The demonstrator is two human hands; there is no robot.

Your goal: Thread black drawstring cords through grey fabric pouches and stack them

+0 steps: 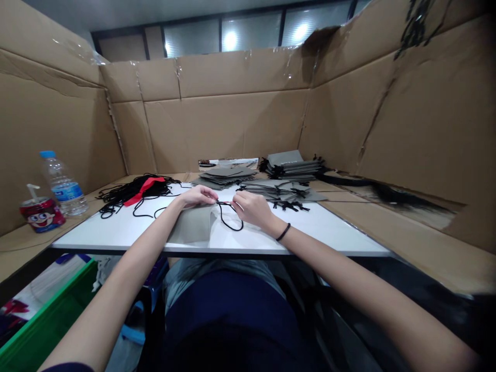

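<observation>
Left hand [198,197] and right hand [252,209] at the white table [112,230], each grip pinched on a black cord [231,228] — its loop dangling between them, grey bag [190,226] just below the left hand, grey stacks [292,170] behind.

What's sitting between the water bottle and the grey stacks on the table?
A bundle of black cords with a red strip across it, seen in the head view.
</observation>
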